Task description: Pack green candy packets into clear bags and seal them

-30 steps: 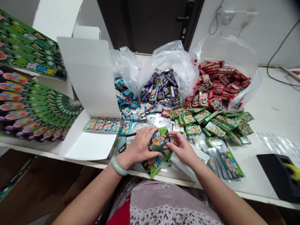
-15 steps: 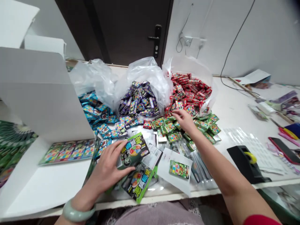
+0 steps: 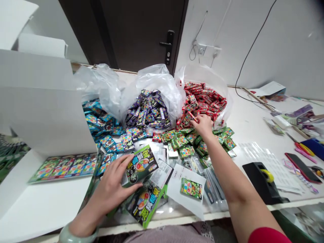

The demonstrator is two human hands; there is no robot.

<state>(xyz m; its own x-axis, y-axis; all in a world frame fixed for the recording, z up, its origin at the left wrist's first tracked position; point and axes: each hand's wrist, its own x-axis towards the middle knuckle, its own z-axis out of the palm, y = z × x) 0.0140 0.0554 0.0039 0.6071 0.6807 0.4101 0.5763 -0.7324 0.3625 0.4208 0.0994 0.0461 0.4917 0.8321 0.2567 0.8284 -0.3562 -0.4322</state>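
Observation:
My left hand [image 3: 112, 187] is closed around the edge of a black and green printed candy box [image 3: 142, 164], its thumb below and fingers on top. Under it lies another black and green candy packet [image 3: 146, 202] near the table edge. My right hand [image 3: 204, 125] pinches a small red candy box [image 3: 193, 117] at the front of the red box pile [image 3: 205, 98], which spills from a clear plastic bag. Small green boxes [image 3: 186, 151] lie below that wrist. A single green box [image 3: 191, 188] rests on a white paper sheet [image 3: 174, 184].
Purple boxes [image 3: 149, 109] and blue boxes [image 3: 95, 119] spill from plastic bags. An open white carton [image 3: 58, 199] stands at left with a row of packets [image 3: 68, 166] inside. At right are a black tape dispenser [image 3: 260, 182], a phone [image 3: 302, 167] and scissors [image 3: 302, 147].
My right hand has moved slightly up and right over the red pile, and a small red box now shows in its fingers. My left hand keeps its hold; the view has shifted a little.

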